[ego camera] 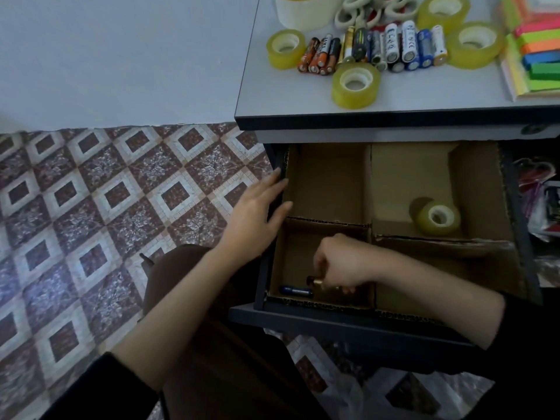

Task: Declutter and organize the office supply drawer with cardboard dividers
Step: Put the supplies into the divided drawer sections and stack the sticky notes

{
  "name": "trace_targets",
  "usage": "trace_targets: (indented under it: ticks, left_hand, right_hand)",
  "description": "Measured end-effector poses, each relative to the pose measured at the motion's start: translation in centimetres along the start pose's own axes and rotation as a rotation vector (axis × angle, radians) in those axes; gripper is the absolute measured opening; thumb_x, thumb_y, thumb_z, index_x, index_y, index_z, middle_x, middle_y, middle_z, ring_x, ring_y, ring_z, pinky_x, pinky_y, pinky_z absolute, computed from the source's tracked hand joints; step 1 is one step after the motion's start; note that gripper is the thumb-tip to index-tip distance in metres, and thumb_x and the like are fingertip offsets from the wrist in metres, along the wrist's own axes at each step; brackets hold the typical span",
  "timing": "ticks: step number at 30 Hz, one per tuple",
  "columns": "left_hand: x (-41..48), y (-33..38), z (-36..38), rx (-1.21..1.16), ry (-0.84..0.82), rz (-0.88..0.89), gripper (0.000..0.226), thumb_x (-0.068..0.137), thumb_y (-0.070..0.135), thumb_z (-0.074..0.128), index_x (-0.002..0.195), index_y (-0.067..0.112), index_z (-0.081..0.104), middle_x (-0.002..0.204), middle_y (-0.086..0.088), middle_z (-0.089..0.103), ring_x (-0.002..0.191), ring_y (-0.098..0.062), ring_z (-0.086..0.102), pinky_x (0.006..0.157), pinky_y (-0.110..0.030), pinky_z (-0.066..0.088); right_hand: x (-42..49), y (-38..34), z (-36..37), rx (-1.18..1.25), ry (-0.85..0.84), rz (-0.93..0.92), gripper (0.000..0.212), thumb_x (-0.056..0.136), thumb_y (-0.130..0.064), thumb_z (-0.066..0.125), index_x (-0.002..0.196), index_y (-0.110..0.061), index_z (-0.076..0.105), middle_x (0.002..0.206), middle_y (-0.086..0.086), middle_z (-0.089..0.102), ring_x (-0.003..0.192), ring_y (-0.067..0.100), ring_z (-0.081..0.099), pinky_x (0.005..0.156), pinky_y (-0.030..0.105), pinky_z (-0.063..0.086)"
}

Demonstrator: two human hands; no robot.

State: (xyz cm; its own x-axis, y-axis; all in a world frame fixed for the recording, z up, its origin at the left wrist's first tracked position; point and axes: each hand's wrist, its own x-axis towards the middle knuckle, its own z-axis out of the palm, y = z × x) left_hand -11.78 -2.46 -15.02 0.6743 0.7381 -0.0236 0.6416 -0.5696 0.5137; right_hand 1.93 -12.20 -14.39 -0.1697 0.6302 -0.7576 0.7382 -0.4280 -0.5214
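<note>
The dark drawer [348, 321] stands pulled out under the cabinet top, split into compartments by cardboard dividers [371, 192]. My right hand [342, 262] is down in the near-left compartment, fingers curled round a black-and-gold battery [315, 281]. A blue battery [295, 291] lies on the cardboard floor just left of it. My left hand [257, 213] rests with straight fingers on the drawer's left wall. A yellowish tape roll [438, 218] sits in the far-right compartment.
On the cabinet top [272, 95] lie a row of several batteries [375, 48], several tape rolls [355, 81], scissors [363, 10] and coloured sticky notes [536, 47]. Patterned floor [106, 222] spreads to the left. Plastic bags [342, 386] lie below the drawer.
</note>
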Motion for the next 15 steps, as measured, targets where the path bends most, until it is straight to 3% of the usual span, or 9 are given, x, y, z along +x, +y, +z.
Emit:
trace_targets:
  ticks: [3, 5, 8, 11, 15]
  left_hand:
    - [-0.3, -0.5, 2.1, -0.031, -0.012, 0.017, 0.051, 0.097, 0.037, 0.041, 0.143, 0.017, 0.033, 0.154, 0.006, 0.016, 0.142, -0.009, 0.012, 0.111, -0.023, 0.011]
    - [-0.4, -0.6, 2.8, -0.076, 0.035, 0.015, 0.055, 0.096, 0.043, 0.036, 0.144, 0.018, 0.029, 0.151, 0.012, 0.012, 0.141, -0.006, 0.009, 0.111, -0.022, 0.011]
    - [-0.5, -0.6, 3.2, -0.079, 0.073, 0.017, 0.063, 0.093, 0.052, 0.028, 0.146, 0.018, 0.025, 0.147, 0.016, 0.011, 0.141, -0.003, 0.009, 0.111, -0.018, 0.011]
    - [-0.5, -0.5, 3.2, -0.059, 0.079, 0.011, 0.068, 0.090, 0.055, 0.021, 0.146, 0.018, 0.024, 0.147, 0.018, 0.009, 0.140, 0.001, 0.005, 0.105, -0.003, 0.003]
    - [-0.6, -0.4, 3.2, -0.061, 0.088, 0.016, 0.062, 0.093, 0.051, 0.027, 0.146, 0.018, 0.024, 0.148, 0.017, 0.010, 0.139, 0.001, 0.005, 0.100, 0.005, -0.001]
  right_hand:
    - [1.8, -0.5, 1.3, -0.047, 0.109, 0.036, 0.030, 0.090, -0.010, 0.058, 0.119, -0.009, 0.056, 0.118, 0.007, 0.053, 0.093, 0.018, 0.059, 0.079, 0.027, 0.053]
    - [2.5, -0.6, 1.9, 0.020, 0.093, 0.041, 0.035, 0.090, -0.010, 0.058, 0.124, -0.010, 0.053, 0.123, 0.008, 0.049, 0.101, 0.020, 0.056, 0.081, 0.026, 0.050]
    - [3.1, -0.5, 2.4, 0.104, 0.089, 0.025, 0.039, 0.089, -0.007, 0.057, 0.127, -0.012, 0.053, 0.124, 0.007, 0.051, 0.100, 0.019, 0.058, 0.080, 0.025, 0.052]
    - [3.1, -0.1, 2.4, 0.116, 0.147, 0.088, 0.037, 0.089, -0.008, 0.057, 0.125, -0.012, 0.054, 0.120, 0.007, 0.051, 0.101, 0.021, 0.058, 0.080, 0.027, 0.051]
    - [3.2, 0.3, 2.5, 0.246, 0.095, 0.171, 0.026, 0.091, -0.007, 0.052, 0.117, -0.005, 0.054, 0.102, 0.011, 0.059, 0.082, 0.024, 0.065, 0.069, 0.032, 0.057]
